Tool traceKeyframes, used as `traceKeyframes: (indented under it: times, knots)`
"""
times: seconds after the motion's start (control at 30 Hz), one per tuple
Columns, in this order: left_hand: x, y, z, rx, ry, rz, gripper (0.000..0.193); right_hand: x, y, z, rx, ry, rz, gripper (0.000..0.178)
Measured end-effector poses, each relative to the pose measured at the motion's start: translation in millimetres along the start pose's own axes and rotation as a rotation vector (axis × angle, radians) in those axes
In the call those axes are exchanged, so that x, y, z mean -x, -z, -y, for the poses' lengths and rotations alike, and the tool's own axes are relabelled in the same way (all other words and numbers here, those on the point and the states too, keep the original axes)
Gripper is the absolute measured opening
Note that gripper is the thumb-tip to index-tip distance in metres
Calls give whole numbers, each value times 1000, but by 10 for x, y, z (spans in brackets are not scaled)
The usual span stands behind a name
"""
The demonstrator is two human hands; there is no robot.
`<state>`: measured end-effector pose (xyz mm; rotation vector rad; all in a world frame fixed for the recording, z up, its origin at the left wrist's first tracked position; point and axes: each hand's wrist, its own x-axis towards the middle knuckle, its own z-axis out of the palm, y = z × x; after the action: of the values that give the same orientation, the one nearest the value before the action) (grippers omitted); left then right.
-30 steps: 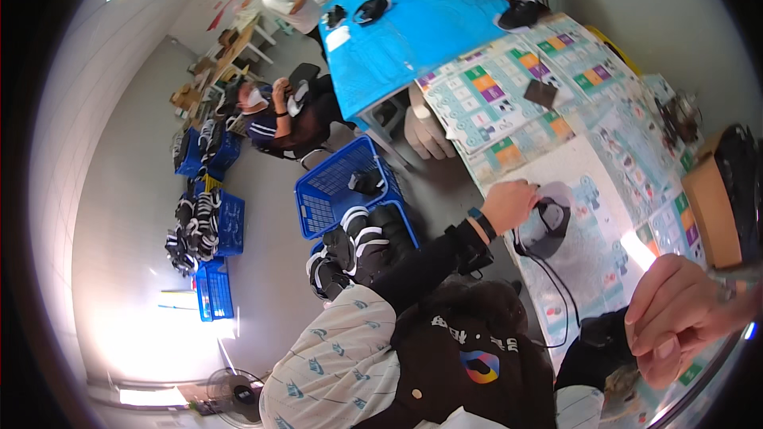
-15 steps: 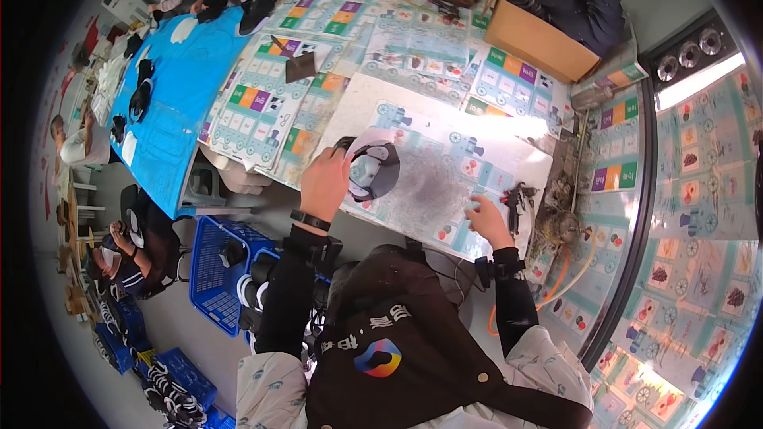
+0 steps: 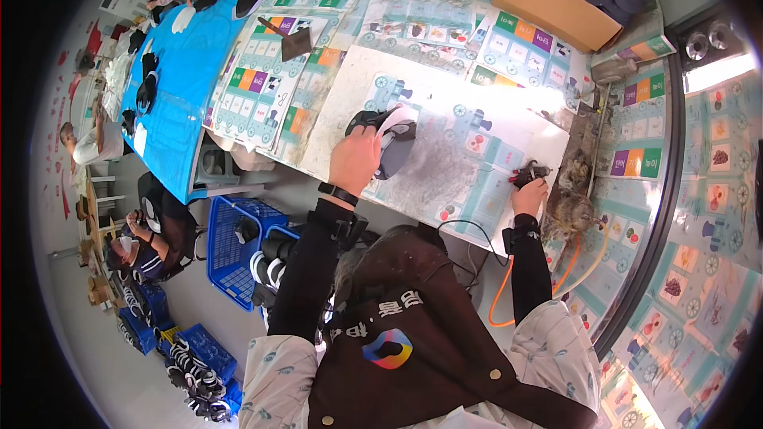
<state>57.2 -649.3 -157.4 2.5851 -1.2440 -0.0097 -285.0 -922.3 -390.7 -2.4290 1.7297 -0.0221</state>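
Through the head view I see my left hand closed on the near-left edge of what looks like a shoe upper, black and grey with a pale lining. It rests on the desk, left of the cardboard box and nearer me. My right hand is at a dark hand tool on my side of the box, fingers curled against it; I can't tell whether they have closed.

I judge the upper light, soft and not slippery: it should fold under pressure rather than break, so I'd pinch the thicker collar edge and spare the pale lining. The tool looks stiff and heavier; I'd hold it by the body. I can't make out whether the orange hose joins it.
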Motion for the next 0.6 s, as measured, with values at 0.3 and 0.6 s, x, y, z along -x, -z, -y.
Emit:
traceKeyframes:
  times: [0.3, 0.6]
  knots:
    - [198, 4, -65, 17, 42, 18, 23, 279, 632, 452, -1148, -198, 459, 23]
    - [159, -111, -139, 35, -3, -4, 21, 818, 1197, 1913, -785, 260, 943, 30]
